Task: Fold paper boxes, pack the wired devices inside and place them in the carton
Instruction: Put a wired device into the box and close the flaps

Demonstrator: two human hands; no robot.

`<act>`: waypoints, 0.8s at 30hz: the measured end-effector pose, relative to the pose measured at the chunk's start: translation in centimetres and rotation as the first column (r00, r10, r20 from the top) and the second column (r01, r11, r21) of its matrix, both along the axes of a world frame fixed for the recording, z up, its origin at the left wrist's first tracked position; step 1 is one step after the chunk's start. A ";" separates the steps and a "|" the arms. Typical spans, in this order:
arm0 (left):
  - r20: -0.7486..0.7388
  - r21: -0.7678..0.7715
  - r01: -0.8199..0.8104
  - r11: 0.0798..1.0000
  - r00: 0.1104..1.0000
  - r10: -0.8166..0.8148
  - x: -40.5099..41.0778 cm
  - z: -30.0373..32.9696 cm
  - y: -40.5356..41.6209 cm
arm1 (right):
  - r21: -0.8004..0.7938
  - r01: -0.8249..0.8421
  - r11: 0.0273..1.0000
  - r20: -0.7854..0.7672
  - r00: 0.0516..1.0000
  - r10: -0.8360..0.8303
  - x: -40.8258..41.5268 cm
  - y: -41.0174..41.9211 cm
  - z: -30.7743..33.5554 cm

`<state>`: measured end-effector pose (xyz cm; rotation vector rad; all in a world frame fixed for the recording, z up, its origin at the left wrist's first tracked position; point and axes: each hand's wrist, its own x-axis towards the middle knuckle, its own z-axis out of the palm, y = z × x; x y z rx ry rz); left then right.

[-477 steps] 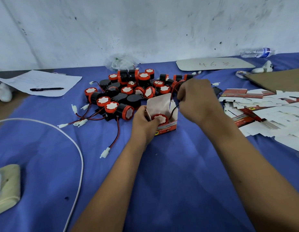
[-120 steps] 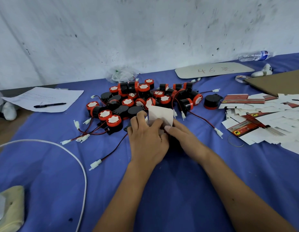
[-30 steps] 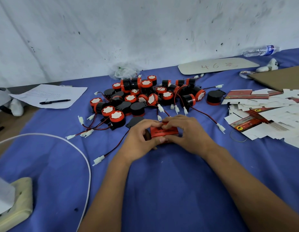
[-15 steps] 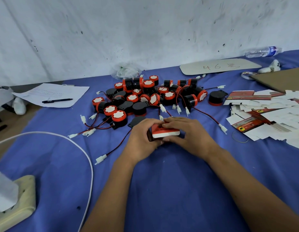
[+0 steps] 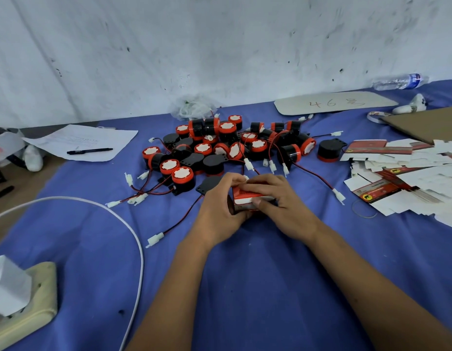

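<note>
Both hands grip the small red-and-white paper box [image 5: 247, 200] low over the blue surface [image 5: 245, 287], left hand [image 5: 220, 211] cupping its side, right hand [image 5: 278, 198] pinching the top. The flap open 4 seconds ago now looks shut, so the carton [image 5: 427, 122] comes next.

Matt blue cloth [image 5: 258, 287] covers the bench; glossy black-and-red plastic wired devices [image 5: 227, 145]; printed card box [image 5: 247, 198]; rough, scuffed white wall [image 5: 220, 46].
</note>
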<state>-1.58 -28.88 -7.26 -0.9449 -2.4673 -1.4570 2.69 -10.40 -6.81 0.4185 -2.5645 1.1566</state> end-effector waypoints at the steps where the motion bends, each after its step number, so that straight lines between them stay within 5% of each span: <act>1: 0.000 0.012 -0.002 1.000 1.000 0.002 0.0 0.0 0.0 | 0.009 -0.001 1.000 0.012 1.000 0.000 0.0 0.0 0.0; 6: 0.076 0.117 0.000 0.993 0.997 -0.009 0.2 0.2 -0.3 | -0.001 -0.005 1.000 -0.002 1.000 0.005 0.0 0.1 0.0; 11: 0.146 0.145 0.005 0.989 0.989 -0.026 0.2 0.4 -0.5 | -0.334 0.074 0.940 -0.043 0.995 -0.094 -0.2 1.0 -0.2; 20: 0.137 0.200 -0.053 0.978 0.990 0.026 0.0 0.3 -0.3 | -0.321 -0.019 0.947 0.048 0.998 0.037 -0.4 2.1 -0.2; 24: 0.087 0.216 -0.088 0.972 0.994 0.071 -0.2 -0.1 -0.2 | -0.328 0.039 0.944 -0.041 0.998 -0.056 -0.2 2.0 -0.3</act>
